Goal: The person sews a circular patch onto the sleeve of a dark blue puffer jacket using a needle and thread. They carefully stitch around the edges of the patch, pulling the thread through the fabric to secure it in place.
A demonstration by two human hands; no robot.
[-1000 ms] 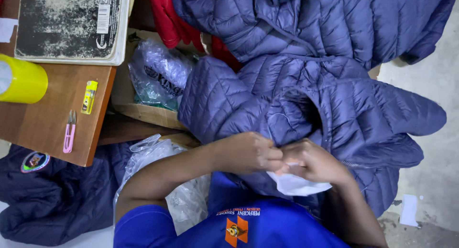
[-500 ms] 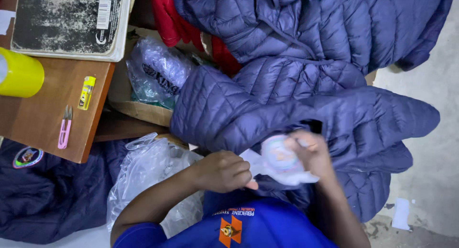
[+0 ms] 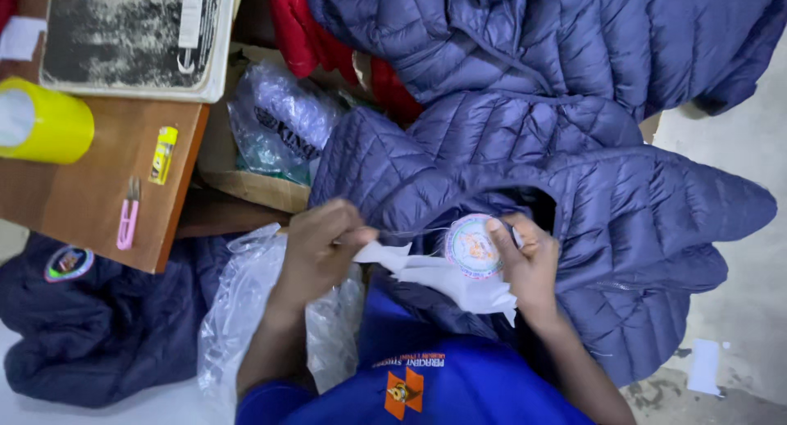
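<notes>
Peeling the white backing off a round embroidered patch.

The left hand [image 3: 324,249] is now pinching the white backing sheet [image 3: 434,277], pulled away from the right hand [image 3: 529,261], which is gripping the round patch [image 3: 471,246] over the navy quilted jacket [image 3: 525,171]; a second ago both hands were bunched together. Farther off are lying two more navy jackets, one pink snipper [image 3: 127,216] and one yellow tape roll [image 3: 45,120].

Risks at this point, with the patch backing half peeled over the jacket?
1. The left hand pulls the white backing by a thin corner; it may tear and leave paper on the round patch.
2. The right hand pinches the patch by its edge only, so it might slip or fold.
3. The navy quilted jacket lies bunched beneath; a freed patch could catch on it.
</notes>
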